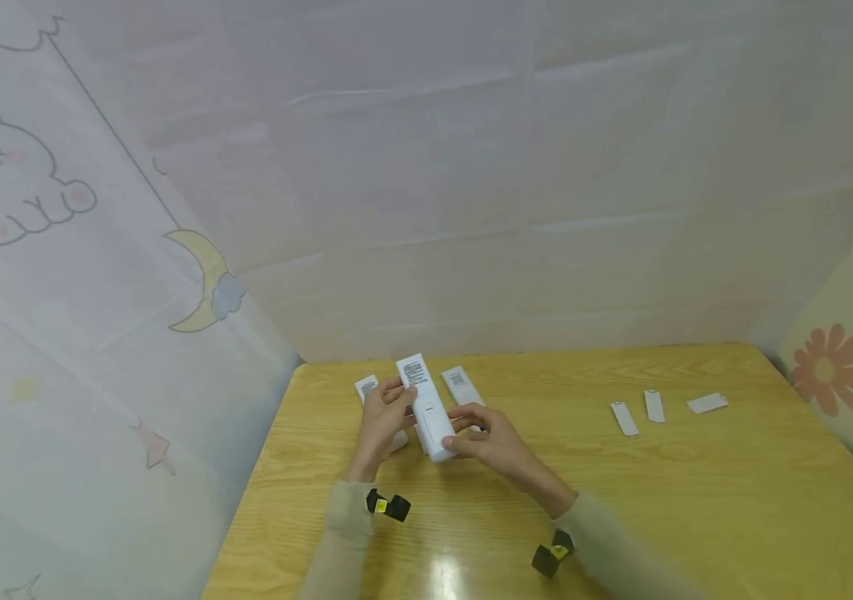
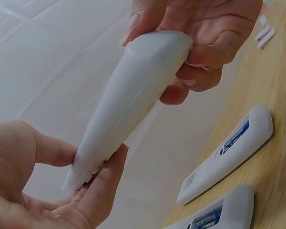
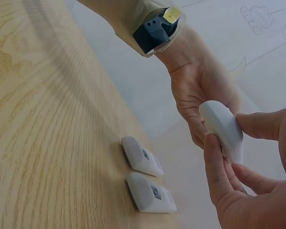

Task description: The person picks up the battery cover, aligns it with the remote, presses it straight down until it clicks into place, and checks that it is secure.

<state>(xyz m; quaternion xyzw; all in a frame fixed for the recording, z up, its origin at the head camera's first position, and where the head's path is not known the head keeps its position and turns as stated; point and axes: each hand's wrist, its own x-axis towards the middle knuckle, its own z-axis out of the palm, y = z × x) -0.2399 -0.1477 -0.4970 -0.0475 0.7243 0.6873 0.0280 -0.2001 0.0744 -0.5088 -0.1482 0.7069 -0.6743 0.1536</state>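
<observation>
A white remote control [image 1: 434, 423] is raised over the table with its back up, printed text at one end and what looks like a battery cover at the other. My left hand [image 1: 378, 423] grips its text end between thumb and fingers. The opposite end is pinched by my right hand [image 1: 499, 443], thumb on one face and fingers on the other. Just beyond the right fingers lies a second white remote [image 1: 460, 385]. Another remote [image 1: 366, 385] is partly hidden behind the left hand. In the left wrist view, blue batteries [image 2: 236, 138] show in the uncovered compartments of two remotes on the table.
Three small white battery covers [image 1: 654, 407] lie apart from the remotes on the right of the wooden table [image 1: 546, 500]. A pale patterned curtain or sheet [image 1: 471, 208] stands behind the table and along its sides. Each wrist wears a small black device [image 1: 388, 505].
</observation>
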